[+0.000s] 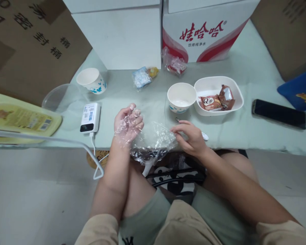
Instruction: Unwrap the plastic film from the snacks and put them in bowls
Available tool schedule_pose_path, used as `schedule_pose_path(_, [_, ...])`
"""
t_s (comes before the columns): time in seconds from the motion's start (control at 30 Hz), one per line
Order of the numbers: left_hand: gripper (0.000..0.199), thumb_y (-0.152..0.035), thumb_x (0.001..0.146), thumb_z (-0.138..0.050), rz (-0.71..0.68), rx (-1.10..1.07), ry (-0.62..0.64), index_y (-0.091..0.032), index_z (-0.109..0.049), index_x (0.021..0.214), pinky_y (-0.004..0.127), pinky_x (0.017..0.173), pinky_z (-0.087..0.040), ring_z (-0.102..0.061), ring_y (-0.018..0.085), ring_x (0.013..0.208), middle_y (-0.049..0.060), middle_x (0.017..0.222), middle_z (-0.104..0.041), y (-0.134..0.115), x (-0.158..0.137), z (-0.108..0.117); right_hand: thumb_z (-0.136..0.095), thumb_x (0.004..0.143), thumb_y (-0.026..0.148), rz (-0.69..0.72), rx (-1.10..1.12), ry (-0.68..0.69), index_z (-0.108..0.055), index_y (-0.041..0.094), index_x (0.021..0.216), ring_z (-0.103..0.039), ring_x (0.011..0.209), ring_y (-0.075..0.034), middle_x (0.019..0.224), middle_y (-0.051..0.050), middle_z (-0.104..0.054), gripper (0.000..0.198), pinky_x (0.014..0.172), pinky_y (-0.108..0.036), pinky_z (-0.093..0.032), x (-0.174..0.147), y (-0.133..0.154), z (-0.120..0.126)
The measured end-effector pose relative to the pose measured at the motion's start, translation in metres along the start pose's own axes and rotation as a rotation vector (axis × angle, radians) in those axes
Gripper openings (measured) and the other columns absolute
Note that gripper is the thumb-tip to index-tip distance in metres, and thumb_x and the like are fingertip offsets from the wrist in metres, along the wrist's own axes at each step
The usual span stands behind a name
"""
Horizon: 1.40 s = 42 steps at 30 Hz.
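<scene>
Left hand [129, 123] partly under plastic [159, 136].

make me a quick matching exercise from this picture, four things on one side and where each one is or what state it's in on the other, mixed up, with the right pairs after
Column one
1. phone
2. clear plastic film
3. white tray
4. power bank

Column two
A. has a white cable plugged into it
B. holds brown packets
C. lies near the blue item at the right edge
D. spans from the left hand to the right hand

Right pairs: 1-C, 2-D, 3-B, 4-A
</scene>
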<state>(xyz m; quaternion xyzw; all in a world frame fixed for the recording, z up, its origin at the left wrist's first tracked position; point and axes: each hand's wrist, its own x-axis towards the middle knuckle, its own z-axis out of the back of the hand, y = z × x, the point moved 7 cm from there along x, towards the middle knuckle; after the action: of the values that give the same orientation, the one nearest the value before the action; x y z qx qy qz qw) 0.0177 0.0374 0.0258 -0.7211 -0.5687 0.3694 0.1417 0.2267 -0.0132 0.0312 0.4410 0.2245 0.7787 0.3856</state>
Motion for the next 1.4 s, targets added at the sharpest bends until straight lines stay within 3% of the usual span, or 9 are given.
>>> schedule_pose_path(0.2, [0.044,-0.046,0.101,-0.036,-0.002,0.269,-0.208,-0.015,-0.066,0.089,0.021,0.042,-0.042,-0.057,0.013,0.047,0.005,0.062,-0.060,0.003,0.019,0.021,-0.056,0.095,0.036,-0.408,0.372,-0.247,-0.055,0.025,0.089,-0.064,0.056,-0.013,0.065,0.003,-0.067,0.013,0.054,-0.025,-0.050,-0.008,-0.032,0.032])
schedule_pose_path(0.3, [0.057,-0.064,0.087,-0.057,0.124,0.398,-0.055,-0.019,-0.063,0.121,0.028,0.053,-0.053,-0.072,0.023,0.067,0.011,0.082,-0.071,0.018,0.018,0.019,-0.059,0.094,0.046,-0.536,0.543,-0.333,-0.048,0.027,0.091,-0.057,0.047,-0.011,0.058,0.007,-0.060,0.022,0.044,-0.022,-0.043,-0.009,-0.057,0.038])
schedule_pose_path(0.43, [0.103,-0.030,0.064,-0.090,0.298,0.726,0.168,-0.028,-0.034,0.151,0.025,0.060,-0.055,-0.074,0.022,0.073,0.007,0.091,-0.076,0.042,0.010,0.016,-0.061,0.091,0.056,-0.642,0.665,-0.366,-0.047,0.030,0.101,-0.058,0.045,-0.011,0.063,0.007,-0.059,0.031,0.039,-0.021,-0.038,-0.010,-0.090,0.048])
schedule_pose_path(0.6, [0.076,-0.025,0.068,-0.088,0.005,0.767,0.183,-0.021,-0.051,0.134,0.018,0.052,-0.045,-0.059,0.009,0.054,-0.002,0.070,-0.069,0.032,0.021,0.012,-0.060,0.090,0.062,-0.485,0.629,-0.266,-0.032,0.042,0.144,-0.075,0.091,-0.022,0.114,-0.005,-0.071,0.064,0.074,-0.037,-0.062,-0.009,-0.091,0.061])
schedule_pose_path(0.7, [0.067,-0.030,0.066,-0.089,-0.195,0.619,0.131,-0.025,-0.055,0.124,0.022,0.063,-0.054,-0.065,0.011,0.063,-0.005,0.069,-0.066,0.017,0.026,0.011,-0.071,0.086,0.051,-0.326,0.363,-0.181,-0.012,0.043,0.157,-0.062,0.128,-0.029,0.148,-0.009,-0.054,0.093,0.103,-0.052,-0.054,-0.011,-0.077,0.063])
schedule_pose_path(0.77, [0.067,-0.031,0.064,-0.090,-0.237,0.559,0.098,-0.027,-0.055,0.121,0.026,0.069,-0.058,-0.069,0.014,0.069,-0.005,0.072,-0.066,0.013,0.027,0.012,-0.074,0.085,0.041,-0.272,0.176,-0.177,-0.016,0.040,0.159,-0.058,0.133,-0.032,0.156,-0.010,-0.046,0.094,0.108,-0.056,-0.050,-0.015,-0.070,0.064])
schedule_pose_path(1.0, [0.071,-0.027,0.061,-0.092,-0.321,0.536,0.036,-0.032,-0.053,0.121,0.019,0.047,-0.045,-0.058,0.007,0.050,-0.005,0.080,-0.067,0.006,0.024,0.023,-0.063,0.091,0.028,-0.428,0.043,-0.269,-0.032,0.034,0.153,-0.070,0.075,-0.022,0.101,-0.005,-0.076,0.069,0.080,-0.046,-0.061,-0.025,-0.072,0.074])
schedule_pose_path(1.2, [0.077,-0.027,0.069,-0.089,-0.458,0.620,-0.038,-0.034,-0.047,0.134,0.019,0.055,-0.047,-0.059,0.007,0.057,-0.004,0.083,-0.071,-0.006,0.024,0.041,-0.056,0.097,0.031,-0.474,0.175,-0.383,-0.045,0.032,0.141,-0.071,0.075,-0.021,0.080,-0.001,-0.068,0.045,0.078,-0.042,-0.060,-0.023,-0.074,0.076])
schedule_pose_path(1.4, [0.069,-0.035,0.071,-0.088,-0.508,0.739,0.023,-0.031,-0.053,0.131,0.023,0.070,-0.054,-0.067,0.011,0.076,0.001,0.096,-0.074,-0.013,0.023,0.044,-0.065,0.090,0.034,-0.325,0.249,-0.244,-0.049,0.034,0.138,-0.068,0.092,-0.022,0.103,-0.005,-0.065,0.051,0.084,-0.042,-0.058,-0.016,-0.074,0.061])
